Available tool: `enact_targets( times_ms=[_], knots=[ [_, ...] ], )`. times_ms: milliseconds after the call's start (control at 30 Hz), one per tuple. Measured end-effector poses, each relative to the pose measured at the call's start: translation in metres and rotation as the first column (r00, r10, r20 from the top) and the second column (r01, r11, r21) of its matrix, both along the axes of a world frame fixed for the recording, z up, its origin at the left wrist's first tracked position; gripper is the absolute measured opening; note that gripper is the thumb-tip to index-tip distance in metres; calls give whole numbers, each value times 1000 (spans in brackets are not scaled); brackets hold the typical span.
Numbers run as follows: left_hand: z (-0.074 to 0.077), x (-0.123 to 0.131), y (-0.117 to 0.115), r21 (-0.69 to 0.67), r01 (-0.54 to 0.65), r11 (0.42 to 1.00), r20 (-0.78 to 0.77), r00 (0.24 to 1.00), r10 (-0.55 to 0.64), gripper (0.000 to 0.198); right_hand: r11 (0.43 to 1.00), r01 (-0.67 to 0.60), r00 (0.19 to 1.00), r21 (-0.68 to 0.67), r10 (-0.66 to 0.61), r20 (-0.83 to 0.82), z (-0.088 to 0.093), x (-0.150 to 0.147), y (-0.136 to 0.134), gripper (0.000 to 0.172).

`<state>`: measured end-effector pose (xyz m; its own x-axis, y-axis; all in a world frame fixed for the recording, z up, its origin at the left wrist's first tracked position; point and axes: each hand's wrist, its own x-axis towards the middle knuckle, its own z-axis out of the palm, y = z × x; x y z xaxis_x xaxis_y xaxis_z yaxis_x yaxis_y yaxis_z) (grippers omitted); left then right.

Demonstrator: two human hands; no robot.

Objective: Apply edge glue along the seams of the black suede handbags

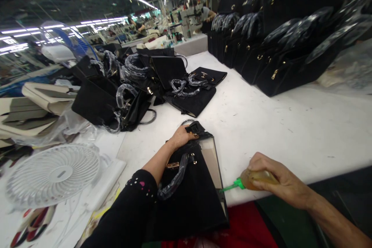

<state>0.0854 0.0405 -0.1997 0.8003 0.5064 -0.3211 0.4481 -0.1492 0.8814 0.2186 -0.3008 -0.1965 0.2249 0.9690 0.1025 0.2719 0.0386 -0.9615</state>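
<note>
A black handbag (192,197) with a plastic-wrapped handle lies at the near edge of the white table (276,124), its beige side panel turned up. My left hand (181,136) is closed on the bag's far top flap and holds it down. Wrapped round a small amber glue bottle (257,178), my right hand (279,180) points its green nozzle (231,186) at the bag's right edge, where the tip touches or nearly touches it.
A heap of black bags (139,85) with wrapped handles lies in the middle of the table. Rows of upright black bags (279,46) stand at the back right. A white fan (54,172) lies at the left, beside stacked beige panels (35,104). People work far behind.
</note>
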Motion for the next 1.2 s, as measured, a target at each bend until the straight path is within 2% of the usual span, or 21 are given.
enact_targets(
  times_ms=[100,200,333,467,533,600,667,733,833,967,1067,1200],
  knots=[
    [9,-3,-3,38,2,999,24,1000,-3,33,997,62,998,41,-63,21,-4,-5,-3,10],
    [29,-8,-4,77,6,997,38,999,-9,36,996,67,997,66,-69,41,-4,-8,-1,9],
    [74,-19,1,171,-28,985,45,999,20,34,986,59,992,158,-76,104,0,-6,8,10],
    [126,-24,3,286,-68,956,109,993,38,34,955,108,962,276,-170,213,-1,-1,23,22],
    [148,-25,-3,397,-68,915,129,991,17,29,929,143,937,340,-238,256,-5,2,31,29],
    [161,-27,-13,573,-61,817,134,991,-20,14,903,172,911,394,-298,286,-10,4,39,33],
    [165,-30,-25,719,-47,694,132,989,-70,5,892,180,894,415,-324,308,-15,5,44,33],
    [162,-35,-35,775,-40,631,142,983,-113,16,893,181,890,412,-327,317,-21,4,47,33],
    [155,-42,-45,760,-55,648,158,982,-101,32,898,188,891,398,-326,315,-25,3,47,34],
    [155,-47,-55,757,-4,653,114,985,-126,32,908,161,909,386,-289,301,-19,5,45,33],
    [158,-46,-62,784,50,618,49,989,-143,25,902,141,928,408,-264,263,-11,8,47,31],
    [156,-40,-62,831,93,549,-48,994,-95,23,887,135,940,441,-256,226,-1,13,53,28]
  ],
)
